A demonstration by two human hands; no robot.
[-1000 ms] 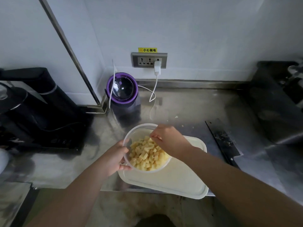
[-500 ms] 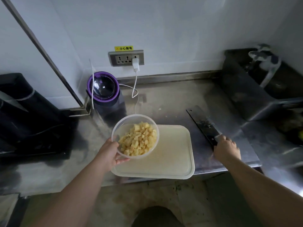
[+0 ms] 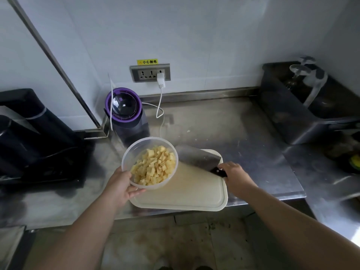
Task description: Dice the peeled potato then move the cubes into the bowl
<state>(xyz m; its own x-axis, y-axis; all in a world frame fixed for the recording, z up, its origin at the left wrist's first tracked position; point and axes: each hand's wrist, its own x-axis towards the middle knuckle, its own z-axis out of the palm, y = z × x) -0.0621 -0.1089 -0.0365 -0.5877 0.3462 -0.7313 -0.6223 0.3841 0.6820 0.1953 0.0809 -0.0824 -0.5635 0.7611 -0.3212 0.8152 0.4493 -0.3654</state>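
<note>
Left grip is clasping the clear bowl by its near rim, holding the potato cubes inside it above the cutting board; right grip is wrapping the cleaver handle, blade over the board's far edge.

The bowl is covering the far left corner of the cutting board and hiding part of the left hand beneath it. The right hand is concealing most of the knife handle. The picture's left edge is cutting off a black appliance, and the right edge is cropping a blurred yellow-green thing, possibly a sponge
</note>
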